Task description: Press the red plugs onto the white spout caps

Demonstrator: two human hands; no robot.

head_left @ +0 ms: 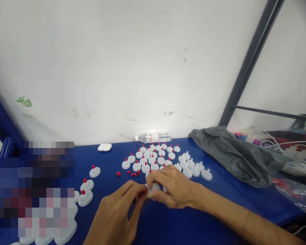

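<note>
My right hand point(173, 189) is closed around a white round plastic cap point(154, 188) low over the blue table point(219, 200). My left hand point(119, 212) meets it from the left, its fingertips pinched on a small red plug point(137, 196) at the cap. Behind the hands stand several white caps with red plugs point(153, 157). A few white caps without plugs point(193, 167) lie to their right. Loose red plugs point(132, 174) are scattered just behind my left hand.
More plugged caps point(88, 190) lie at the left. A clear water bottle point(154, 137) lies on its side against the white wall, with a white earbud case point(104, 147) to its left. A grey plastic bag point(234, 154) covers the table's right side; cables lie beyond it.
</note>
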